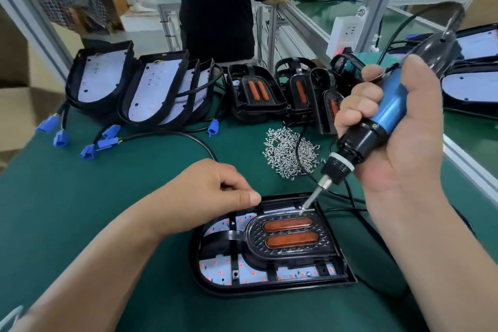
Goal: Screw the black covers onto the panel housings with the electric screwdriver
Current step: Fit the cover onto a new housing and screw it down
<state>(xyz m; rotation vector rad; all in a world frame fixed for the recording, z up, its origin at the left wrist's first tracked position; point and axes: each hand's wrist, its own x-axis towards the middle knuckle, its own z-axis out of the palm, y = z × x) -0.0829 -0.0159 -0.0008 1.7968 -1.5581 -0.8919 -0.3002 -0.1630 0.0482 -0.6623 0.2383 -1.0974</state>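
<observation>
- Right hand (412,121): wrapped around electric screwdriver (361,140), tool tilted, bit tip at far right corner of black cover (285,260)
- Left hand (213,191): fingers curled, thumb tip on far rim of panel housing (269,287); cannot tell whether it pinches anything
- Black cover: seated in panel housing, front centre of green table (107,197)
- Screw pile (291,153): just beyond

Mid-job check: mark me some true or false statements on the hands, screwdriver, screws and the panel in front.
The right hand grips the electric screwdriver. True.
The bit has its tip down on the black cover's far edge. True.
The left hand is lifted clear of the panel housing. False: it rests at the housing's far rim.
The screw pile lies left of the blue connectors. False: it lies to their right.
</observation>
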